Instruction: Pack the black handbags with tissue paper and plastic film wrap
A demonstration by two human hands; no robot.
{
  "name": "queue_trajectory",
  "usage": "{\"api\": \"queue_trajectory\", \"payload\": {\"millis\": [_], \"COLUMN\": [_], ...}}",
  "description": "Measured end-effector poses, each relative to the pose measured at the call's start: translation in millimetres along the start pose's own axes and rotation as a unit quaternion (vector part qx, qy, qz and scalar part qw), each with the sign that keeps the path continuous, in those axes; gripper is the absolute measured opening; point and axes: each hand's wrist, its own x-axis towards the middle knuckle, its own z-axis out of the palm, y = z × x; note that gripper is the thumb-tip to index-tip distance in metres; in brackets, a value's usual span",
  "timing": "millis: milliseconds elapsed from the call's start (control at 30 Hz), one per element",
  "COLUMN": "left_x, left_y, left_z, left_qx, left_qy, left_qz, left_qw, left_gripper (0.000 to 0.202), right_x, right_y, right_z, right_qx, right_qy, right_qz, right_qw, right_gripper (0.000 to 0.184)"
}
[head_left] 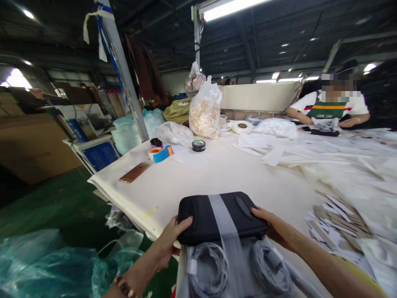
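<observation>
The broad white table [229, 171] carries a flat gold phone [135, 172], a round black tape roll [198, 145] and a stuffed translucent plastic bag [205, 111].

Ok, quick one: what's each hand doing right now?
Left hand: closed on the left end of the black case, thumb on top.
Right hand: closed on the case's right end, thumb at its upper edge.

A long white tube light [235, 8] glares over the flat cream table [223, 176]. Past its left edge, the green floor [71, 203] lies dim
</observation>
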Motion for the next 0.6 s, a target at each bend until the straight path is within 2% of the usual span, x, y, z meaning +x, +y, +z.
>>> {"api": "queue_trajectory", "payload": {"millis": [167, 300, 433, 600], "left_x": [-5.9, -7.8, -9.8, -18.2], "left_y": [-14.8, -7.8, 29.1, 102.2], "left_z": [-1.5, -0.4, 3.8, 12.1], "left_qx": [-0.114, -0.193, -0.173, -0.129], "left_qy": [-0.007, 0.034, 0.03, -0.009], "left_qz": [-0.094, -0.09, -0.037, 0.055], "left_qw": [0.989, 0.976, 0.984, 0.99], "left_gripper": [0.048, 0.02, 0.012, 0.019], "right_x": [-9.6, -10.8, -15.4, -31.2], "right_y": [-7.6, -33.3, -72.4, -119.4], "right_z": [14.3, 23.4, 27.1, 28.4], "right_qx": [0.022, 0.016, 0.017, 0.035], "right_qy": [-0.029, -0.019, 0.008, 0.027], "right_qz": [0.028, 0.01, -0.016, -0.079], "right_qw": [0.999, 1.0, 1.0, 0.996], "right_gripper": [0.029, 0.019, 0.014, 0.017]}}
